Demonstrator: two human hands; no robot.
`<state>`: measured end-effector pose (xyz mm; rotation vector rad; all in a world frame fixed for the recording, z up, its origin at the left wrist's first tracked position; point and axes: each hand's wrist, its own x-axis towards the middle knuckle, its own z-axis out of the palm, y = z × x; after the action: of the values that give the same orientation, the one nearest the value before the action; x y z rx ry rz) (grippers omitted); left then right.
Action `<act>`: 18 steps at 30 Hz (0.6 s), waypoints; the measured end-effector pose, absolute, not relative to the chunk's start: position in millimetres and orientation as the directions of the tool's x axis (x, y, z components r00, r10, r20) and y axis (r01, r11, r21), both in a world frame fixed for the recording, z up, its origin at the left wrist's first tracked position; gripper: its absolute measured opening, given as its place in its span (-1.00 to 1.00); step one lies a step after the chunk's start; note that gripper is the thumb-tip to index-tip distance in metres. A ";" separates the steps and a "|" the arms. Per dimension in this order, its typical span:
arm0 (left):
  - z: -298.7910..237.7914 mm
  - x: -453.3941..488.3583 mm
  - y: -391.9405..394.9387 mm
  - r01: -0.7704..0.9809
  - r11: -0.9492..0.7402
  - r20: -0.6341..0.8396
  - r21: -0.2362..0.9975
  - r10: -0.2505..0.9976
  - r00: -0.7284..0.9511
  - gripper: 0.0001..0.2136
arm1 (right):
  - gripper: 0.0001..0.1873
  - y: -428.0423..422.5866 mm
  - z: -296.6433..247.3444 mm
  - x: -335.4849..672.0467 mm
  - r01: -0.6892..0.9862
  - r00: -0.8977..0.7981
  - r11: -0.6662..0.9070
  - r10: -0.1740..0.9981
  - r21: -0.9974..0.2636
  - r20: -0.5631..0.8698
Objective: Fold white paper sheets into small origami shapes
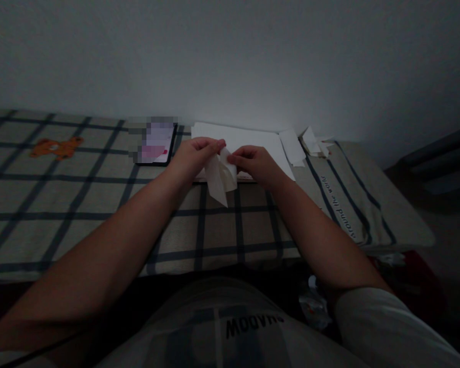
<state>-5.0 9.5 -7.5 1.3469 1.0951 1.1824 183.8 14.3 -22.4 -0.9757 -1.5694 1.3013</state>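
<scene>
Between my two hands is a folded piece of white paper (217, 180), with pointed flaps hanging down toward me. My left hand (197, 152) pinches its upper left part, thumb and fingers pressed together. On the other side, my right hand (253, 159) grips the paper's right edge between thumb and forefinger. Both hands are just above a stack of white sheets (249, 137) lying against the wall. The inner folds of the piece are partly hidden by my fingers.
A tablet or phone (157, 143) with a lit screen lies left of the sheets. Farther left is an orange bear-shaped piece (57, 147). Right of the sheets are a loose paper strip (291, 145) and a folded paper shape (315, 143). A checked cloth (99, 194) covers the table.
</scene>
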 end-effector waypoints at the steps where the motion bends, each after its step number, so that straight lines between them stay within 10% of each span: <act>1: -7.7 -5.7 10.7 -0.012 -0.070 0.071 0.997 0.987 0.143 -0.71 | -0.71 16.2 -23.6 184.4 0.030 -0.301 0.158 0.943 -0.987 0.142; 7: -3.7 -8.4 9.3 0.145 0.067 -0.092 0.987 0.980 0.175 -0.79 | -0.67 26.2 -28.8 187.1 -0.013 -0.139 0.180 0.974 -0.984 0.180; 18: -4.1 -7.3 6.1 0.285 -0.054 0.029 0.957 0.996 0.089 -0.79 | -0.71 21.9 -22.0 195.7 0.216 -0.206 0.300 0.944 -0.929 0.257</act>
<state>-7.3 6.1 -4.1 1.4912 1.3340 1.0246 195.7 21.9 -22.0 -1.0751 -1.6414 0.9868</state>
